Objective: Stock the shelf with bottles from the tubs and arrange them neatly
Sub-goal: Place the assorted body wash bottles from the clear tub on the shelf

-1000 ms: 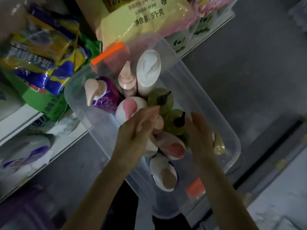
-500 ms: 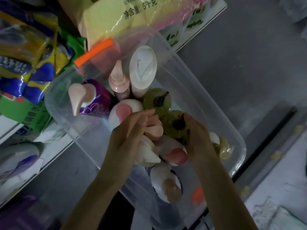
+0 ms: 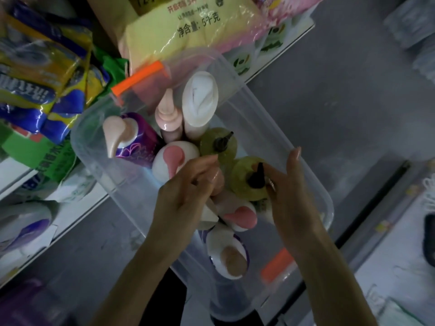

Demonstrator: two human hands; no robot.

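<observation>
A clear plastic tub (image 3: 266,109) with orange latches holds several upright pump bottles. My left hand (image 3: 183,198) reaches in from below, its fingers curled round the pink pump top of a white bottle (image 3: 208,216) in the tub's middle. My right hand (image 3: 292,198) grips a yellow-green bottle (image 3: 242,177) with a black pump, thumb by the pump and index finger raised. A second yellow-green bottle (image 3: 211,144), a white bottle with a pink pump (image 3: 174,156), a purple bottle (image 3: 141,137), a pale pink bottle (image 3: 169,114) and a tall white-capped bottle (image 3: 200,100) stand beyond.
A white shelf (image 3: 77,212) runs along the left, carrying blue-and-yellow bags (image 3: 40,67) and white pouches (image 3: 21,227). A big yellow bag (image 3: 188,27) lies on the shelf past the tub's far end. Grey floor (image 3: 341,90) lies to the right.
Both hands have closed in: the left has wrapped round the pink pump top, and the right has moved from behind the yellow-green bottle onto it.
</observation>
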